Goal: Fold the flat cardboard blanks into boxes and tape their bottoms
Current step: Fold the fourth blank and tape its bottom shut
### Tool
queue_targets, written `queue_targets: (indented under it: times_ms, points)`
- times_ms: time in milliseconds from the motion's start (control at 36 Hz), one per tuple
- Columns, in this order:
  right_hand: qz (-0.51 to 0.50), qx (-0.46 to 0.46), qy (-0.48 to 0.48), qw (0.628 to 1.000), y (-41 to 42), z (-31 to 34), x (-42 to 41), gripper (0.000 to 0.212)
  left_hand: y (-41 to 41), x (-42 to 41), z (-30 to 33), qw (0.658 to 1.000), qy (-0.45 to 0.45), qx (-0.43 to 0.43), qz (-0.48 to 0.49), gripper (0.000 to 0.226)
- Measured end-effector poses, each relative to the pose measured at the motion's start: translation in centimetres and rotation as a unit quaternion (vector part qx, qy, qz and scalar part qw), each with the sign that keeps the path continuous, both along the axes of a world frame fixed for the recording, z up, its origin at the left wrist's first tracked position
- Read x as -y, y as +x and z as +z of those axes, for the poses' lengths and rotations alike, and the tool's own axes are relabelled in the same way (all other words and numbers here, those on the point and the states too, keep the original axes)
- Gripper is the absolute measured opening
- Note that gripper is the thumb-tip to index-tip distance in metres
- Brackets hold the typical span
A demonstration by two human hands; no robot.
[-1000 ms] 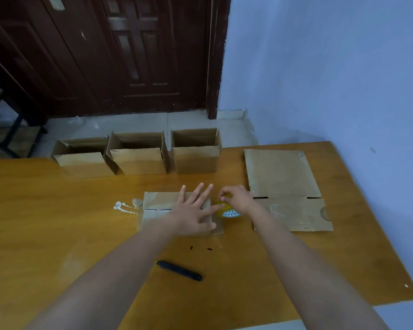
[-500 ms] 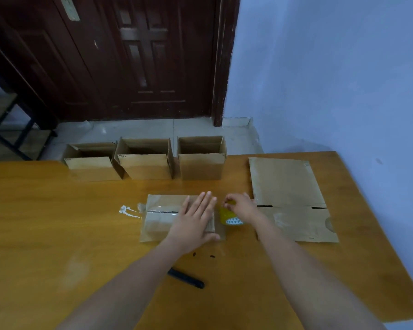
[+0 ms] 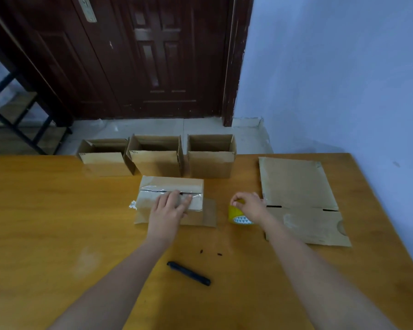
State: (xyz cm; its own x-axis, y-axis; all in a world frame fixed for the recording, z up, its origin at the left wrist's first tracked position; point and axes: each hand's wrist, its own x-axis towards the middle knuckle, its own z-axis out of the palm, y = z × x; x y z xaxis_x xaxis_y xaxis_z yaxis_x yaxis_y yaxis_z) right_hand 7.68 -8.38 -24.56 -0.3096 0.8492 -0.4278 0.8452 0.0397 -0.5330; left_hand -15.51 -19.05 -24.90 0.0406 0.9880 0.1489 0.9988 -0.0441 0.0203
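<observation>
The long orange-brown wooden worktop [image 3: 57, 222] carries everything the job needs. Largest on it is the flat brown cardboard blank [image 3: 298, 198] at the right, near the blue wall; it lies unfolded, slots showing, and I judge it to be work not yet begun. It may be more than one sheet stacked, but that cannot be told.

Along the far edge stand three upright brown cardboard boxes [image 3: 156, 160] in a row, open tops up and close beside each other. They look finished, though their bottoms are hidden, so the taping there is a guess.

In the middle lies the brown cardboard box being taped [image 3: 174, 182], turned bottom-up with its flaps closed. Clear tape runs along the left part of the centre seam, with a crumpled end hanging past the left edge; the right part of the seam shows as a dark open slit, so I judge this bottom only partly sealed.

The left hand [image 3: 169, 206] rests on that bottom, fingers laid along the seam and pressing the tape flat. The right hand [image 3: 248, 204], well apart from the left, curls round the top of the yellow roll of packing tape [image 3: 236, 215], which stands on the worktop between the box and the blank.

A slim black pen-like tool [image 3: 188, 273], perhaps a cutter, lies untouched nearer the person.
</observation>
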Motion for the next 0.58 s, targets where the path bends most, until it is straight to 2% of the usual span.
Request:
queue_targets:
  times_ms: [306, 500, 583]
  points:
    - [0.012, 0.008, 0.016, 1.000, 0.0, -0.4, -0.3, 0.019, 0.3, -0.1, -1.2, 0.998, -0.006, 0.053, 0.037, 0.062]
    - [0.004, 0.028, 0.032, 0.999, -0.5, -0.4, 0.2, 0.018, -0.5, 0.4, -1.5, 0.984, -0.025, 0.162, 0.069, 0.047]
    - [-0.006, 0.022, 0.026, 0.999, -0.7, 0.1, 0.6, 0.017, -0.7, 0.2, -0.7, 0.961, -0.031, 0.256, 0.095, 0.042]
